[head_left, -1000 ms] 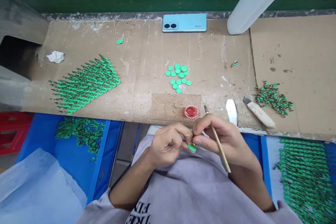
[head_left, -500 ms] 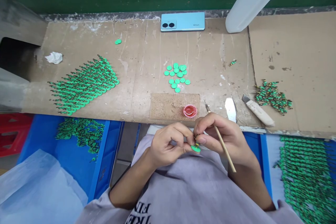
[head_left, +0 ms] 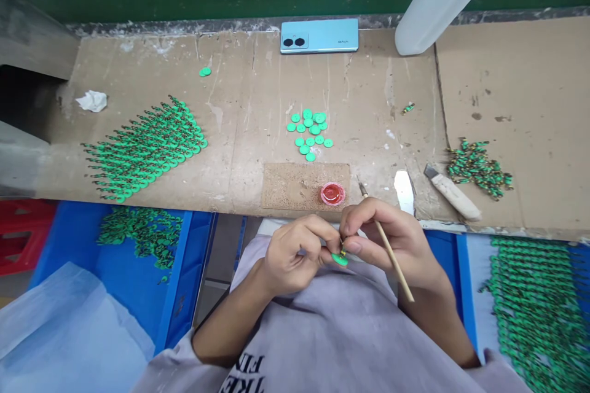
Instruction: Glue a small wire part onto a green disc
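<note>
Head view: at lower centre of the frame, the left hand (head_left: pixel 295 255) and right hand (head_left: pixel 391 239) meet over a grey shirt, fingers (head_left: pixel 322 234) pinched closed around a small green disc piece (head_left: pixel 340 259) held between both hands. The right hand also grips a thin wooden stick (head_left: pixel 391 255), angled from upper left to lower right. Just above the hands, on the cardboard-covered table (head_left: pixel 249 104), sits a small red pot (head_left: pixel 332 193) on a cork square (head_left: pixel 290 187). Loose green discs (head_left: pixel 310 134) lie at centre, rows of finished green pieces (head_left: pixel 147 147) at left, a blue phone (head_left: pixel 319 35) at top.
</note>
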Tool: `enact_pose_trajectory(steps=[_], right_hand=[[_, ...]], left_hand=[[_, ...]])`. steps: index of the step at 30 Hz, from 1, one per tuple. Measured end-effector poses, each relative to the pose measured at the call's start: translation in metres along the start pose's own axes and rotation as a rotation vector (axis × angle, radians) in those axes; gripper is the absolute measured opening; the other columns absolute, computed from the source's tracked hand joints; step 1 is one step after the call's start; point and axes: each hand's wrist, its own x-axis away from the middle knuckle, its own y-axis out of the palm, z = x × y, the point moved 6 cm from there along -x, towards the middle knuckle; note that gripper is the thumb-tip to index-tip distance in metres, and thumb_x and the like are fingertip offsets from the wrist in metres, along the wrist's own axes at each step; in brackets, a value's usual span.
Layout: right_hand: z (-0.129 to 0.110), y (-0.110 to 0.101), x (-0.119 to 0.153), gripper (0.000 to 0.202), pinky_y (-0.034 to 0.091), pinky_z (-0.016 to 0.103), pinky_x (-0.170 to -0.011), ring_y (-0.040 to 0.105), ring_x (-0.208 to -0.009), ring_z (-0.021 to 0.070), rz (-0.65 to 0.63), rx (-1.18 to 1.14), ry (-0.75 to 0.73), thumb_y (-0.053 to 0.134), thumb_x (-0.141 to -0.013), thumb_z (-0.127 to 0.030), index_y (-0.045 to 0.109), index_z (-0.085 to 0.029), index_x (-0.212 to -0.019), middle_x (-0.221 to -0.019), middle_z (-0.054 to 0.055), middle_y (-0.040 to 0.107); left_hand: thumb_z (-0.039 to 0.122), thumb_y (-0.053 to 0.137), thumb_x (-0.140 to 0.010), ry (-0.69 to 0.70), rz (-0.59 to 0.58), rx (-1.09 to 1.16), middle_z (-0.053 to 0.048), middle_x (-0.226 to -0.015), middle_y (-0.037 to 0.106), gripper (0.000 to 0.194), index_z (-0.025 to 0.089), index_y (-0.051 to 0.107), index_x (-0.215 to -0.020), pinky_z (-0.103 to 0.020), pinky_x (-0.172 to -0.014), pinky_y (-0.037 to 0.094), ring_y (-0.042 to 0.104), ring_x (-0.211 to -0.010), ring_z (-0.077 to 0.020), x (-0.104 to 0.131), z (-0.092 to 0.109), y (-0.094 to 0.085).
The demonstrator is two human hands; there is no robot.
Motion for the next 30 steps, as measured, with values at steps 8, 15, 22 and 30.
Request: enact_pose_trajectory(steps=[8, 15, 22, 30], right_hand=[[-0.005, -0.002, 0.001, 0.012, 0.056, 0.026, -0.065, 0.064, -0.071, 0.0156, 0.067, 0.109, -0.094, 0.079, -0.1, -0.034, 0.071, -0.025, -0.101, -0.084, 0.0, 0.068], [-0.019, 0.015, 0.005, 0.013, 0.057, 0.03, -0.063, 0.068, -0.071, 0.0182, -0.085, 0.247, -0.358, 0.07, -0.1, -0.014, 0.071, -0.023, -0.109, -0.083, 0.003, 0.073], [-0.013, 0.011, 0.008, 0.022, 0.058, 0.032, -0.061, 0.069, -0.067, 0.0197, 0.024, 0.228, -0.432, 0.074, -0.095, -0.012, 0.072, -0.024, -0.114, -0.082, 0.003, 0.074], [-0.022, 0.009, 0.006, 0.02, 0.061, 0.033, -0.057, 0.071, -0.064, 0.0209, 0.009, 0.27, -0.522, 0.069, -0.097, -0.013, 0.073, -0.023, -0.114, -0.078, 0.005, 0.074]], left_hand=[[0.004, 0.066, -0.098, 0.003, 0.085, 0.041, 0.001, -0.087, 0.064, 0.043, 0.022, 0.032, -0.078, -0.018, -0.062, 0.06, 0.066, -0.076, -0.0094, 0.0, 0.0, -0.004], [0.014, 0.068, -0.102, 0.066, 0.195, 0.006, 0.002, -0.082, 0.064, 0.046, 0.021, 0.031, -0.075, -0.022, -0.065, 0.058, 0.065, -0.072, -0.0098, 0.001, 0.008, -0.008], [0.018, 0.083, -0.093, 0.009, 0.248, 0.091, 0.004, -0.078, 0.069, 0.045, 0.022, 0.04, -0.081, -0.021, -0.065, 0.06, 0.069, -0.067, -0.0103, -0.003, 0.003, -0.004], [0.015, 0.085, -0.09, -0.06, 0.257, 0.125, 0.003, -0.084, 0.075, 0.033, 0.021, 0.052, -0.089, -0.024, -0.074, 0.066, 0.076, -0.076, -0.0123, -0.001, -0.001, -0.001]])
